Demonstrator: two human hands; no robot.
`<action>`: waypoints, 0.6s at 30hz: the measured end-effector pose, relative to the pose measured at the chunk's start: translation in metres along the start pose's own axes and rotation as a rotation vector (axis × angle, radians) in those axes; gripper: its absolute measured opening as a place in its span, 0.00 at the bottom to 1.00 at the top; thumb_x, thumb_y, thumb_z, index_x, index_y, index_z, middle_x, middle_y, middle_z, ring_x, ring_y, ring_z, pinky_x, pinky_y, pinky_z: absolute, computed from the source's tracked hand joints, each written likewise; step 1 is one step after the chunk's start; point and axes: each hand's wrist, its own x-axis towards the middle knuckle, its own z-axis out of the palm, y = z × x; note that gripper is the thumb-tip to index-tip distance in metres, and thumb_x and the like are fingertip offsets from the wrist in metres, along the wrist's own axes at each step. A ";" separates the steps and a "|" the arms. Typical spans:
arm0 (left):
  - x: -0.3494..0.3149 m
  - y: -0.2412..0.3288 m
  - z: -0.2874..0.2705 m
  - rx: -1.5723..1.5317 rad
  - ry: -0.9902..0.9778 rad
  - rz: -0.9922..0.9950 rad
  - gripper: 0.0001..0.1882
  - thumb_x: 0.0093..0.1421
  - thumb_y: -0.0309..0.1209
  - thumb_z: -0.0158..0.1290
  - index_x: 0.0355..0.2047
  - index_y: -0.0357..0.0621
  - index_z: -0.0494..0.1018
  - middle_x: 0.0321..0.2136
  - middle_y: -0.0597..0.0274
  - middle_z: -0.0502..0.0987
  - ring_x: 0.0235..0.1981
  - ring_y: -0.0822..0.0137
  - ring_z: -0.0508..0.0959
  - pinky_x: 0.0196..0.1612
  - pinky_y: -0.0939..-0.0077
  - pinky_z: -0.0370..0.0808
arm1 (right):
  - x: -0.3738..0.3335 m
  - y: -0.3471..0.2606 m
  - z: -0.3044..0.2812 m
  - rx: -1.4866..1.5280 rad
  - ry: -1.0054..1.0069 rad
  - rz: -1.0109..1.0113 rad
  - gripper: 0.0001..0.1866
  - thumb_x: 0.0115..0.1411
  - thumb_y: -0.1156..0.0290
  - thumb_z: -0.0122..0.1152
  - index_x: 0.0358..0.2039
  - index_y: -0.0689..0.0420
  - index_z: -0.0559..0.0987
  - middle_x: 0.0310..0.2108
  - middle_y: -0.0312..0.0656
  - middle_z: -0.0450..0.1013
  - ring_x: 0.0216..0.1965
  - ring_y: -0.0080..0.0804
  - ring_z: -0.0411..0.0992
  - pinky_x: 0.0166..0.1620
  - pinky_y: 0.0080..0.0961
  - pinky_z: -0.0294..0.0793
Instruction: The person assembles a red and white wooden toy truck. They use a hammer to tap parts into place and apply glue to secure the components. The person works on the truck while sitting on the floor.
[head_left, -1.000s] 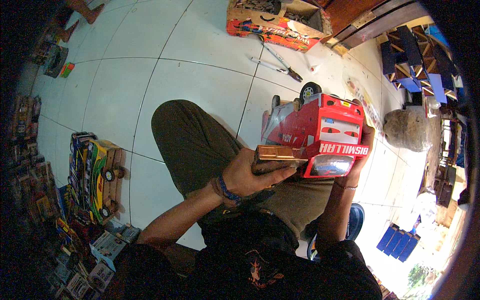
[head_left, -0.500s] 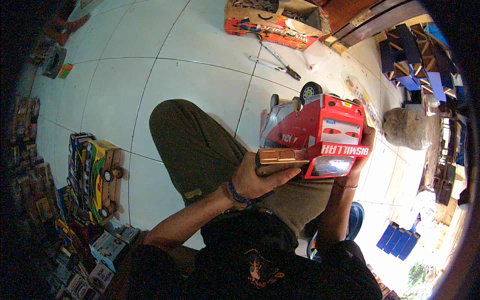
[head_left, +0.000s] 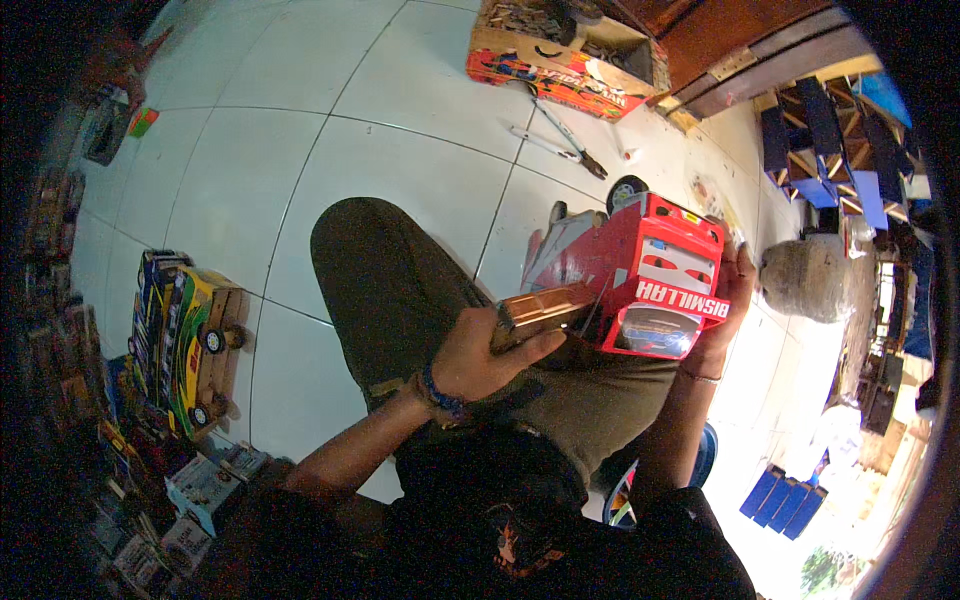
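Observation:
A red and grey toy truck is held in front of my lap, with its windscreen end toward me and its black wheels at the far side. My right hand grips its right side, the fingers partly hidden behind it. My left hand is closed round an oblong copper-coloured metal tool, whose exact kind I cannot make out. The tool slants up to the right, its far end close to the truck's left side. Whether the two touch is unclear.
Pliers and a pen-like white tool lie on the tiled floor beyond the truck. A printed box of small pieces stands farther off. Toy trucks are at left; blue pieces lie at right.
My left hand has drawn slightly back, and the copper-coloured tool now slants more steeply. The toy truck has tilted a little in my right hand. The whole view has shifted slightly.

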 end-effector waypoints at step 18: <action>-0.001 0.003 0.026 -0.298 0.327 0.070 0.24 0.58 0.38 0.65 0.46 0.36 0.69 0.41 0.59 0.79 0.38 0.71 0.79 0.39 0.76 0.77 | 0.002 -0.066 0.061 -1.578 0.033 -0.044 0.25 0.61 0.50 0.62 0.25 0.64 0.81 0.19 0.41 0.73 0.24 0.23 0.67 0.33 0.24 0.68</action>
